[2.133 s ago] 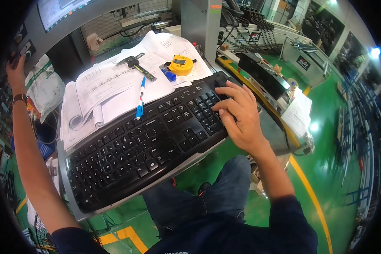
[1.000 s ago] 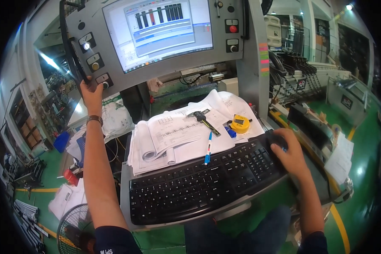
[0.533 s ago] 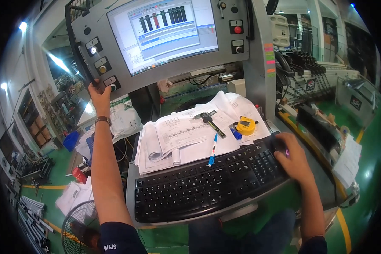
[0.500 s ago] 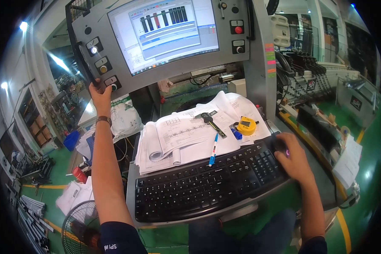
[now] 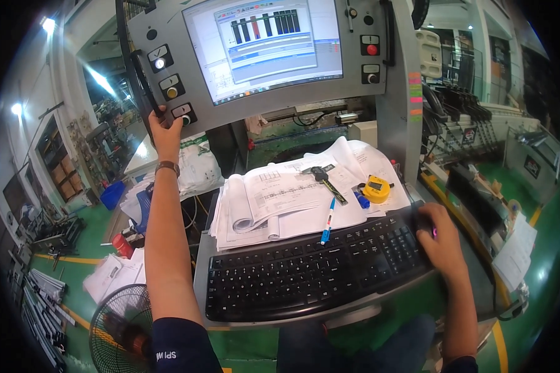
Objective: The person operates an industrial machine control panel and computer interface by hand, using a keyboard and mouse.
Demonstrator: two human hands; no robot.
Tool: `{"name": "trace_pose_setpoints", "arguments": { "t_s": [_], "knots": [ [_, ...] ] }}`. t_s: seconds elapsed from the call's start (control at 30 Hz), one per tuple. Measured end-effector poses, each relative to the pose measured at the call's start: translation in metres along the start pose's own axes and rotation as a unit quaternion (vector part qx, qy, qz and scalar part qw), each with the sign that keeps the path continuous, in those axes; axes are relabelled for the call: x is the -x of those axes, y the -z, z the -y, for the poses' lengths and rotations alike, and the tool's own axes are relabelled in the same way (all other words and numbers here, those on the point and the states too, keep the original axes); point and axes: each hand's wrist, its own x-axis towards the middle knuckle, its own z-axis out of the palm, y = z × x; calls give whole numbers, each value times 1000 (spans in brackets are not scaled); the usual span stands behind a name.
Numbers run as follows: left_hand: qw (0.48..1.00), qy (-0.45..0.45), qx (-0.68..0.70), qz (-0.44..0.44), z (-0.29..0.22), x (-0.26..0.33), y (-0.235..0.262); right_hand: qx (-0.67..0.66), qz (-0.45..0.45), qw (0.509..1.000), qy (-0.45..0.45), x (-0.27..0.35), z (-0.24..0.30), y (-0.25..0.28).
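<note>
My left hand (image 5: 166, 133) grips the lower left corner of a grey control panel (image 5: 261, 102), at the bottom end of its black side handle (image 5: 144, 81). Its thumb lies against the lowest push button (image 5: 185, 120) there; the fingertips are partly hidden behind the edge. My right hand (image 5: 443, 241) is curled over a dark computer mouse, mostly hidden, with a small pink glow beside the thumb. Left of that hand lies a black keyboard (image 5: 317, 270). Behind the keyboard are stacked drawing sheets (image 5: 261, 199) bearing a caliper (image 5: 325, 181), a blue-and-white pen (image 5: 328, 222) and a yellow tape measure (image 5: 376, 188).
A lit screen (image 5: 274, 68) with a bar-like graphic fills the panel. A white sack (image 5: 199, 165) sits behind my left forearm. A fan (image 5: 121, 329) stands low on the left, near a red can (image 5: 122, 245). Machinery and a yellow rail (image 5: 460, 214) are at the right.
The whole view has shifted, so the panel and desk sit farther right in the picture. Both hands keep their places, the left at the panel corner and the right on the mouse.
</note>
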Motion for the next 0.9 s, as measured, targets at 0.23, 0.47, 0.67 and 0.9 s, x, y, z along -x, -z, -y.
{"name": "trace_pose_setpoints", "arguments": {
  "t_s": [0.23, 0.47, 0.67, 0.9],
  "knots": [
    [1000, 10, -15, -2, -7, 5, -3, 5, 6, 1000, -11, -1, 2, -1],
    [1000, 6, -12, -5, -4, 2, 1, -19, -2, 1000, -16, -2, 9, 0],
    [1000, -2, -12, -7, -5, 2, 2, -5, -1, 1000, -1, -1, 5, 1],
    [1000, -3, 6, -3, -10, 6, -2, -3, 1, 1000, -8, -1, 5, 0]
  ]
}}
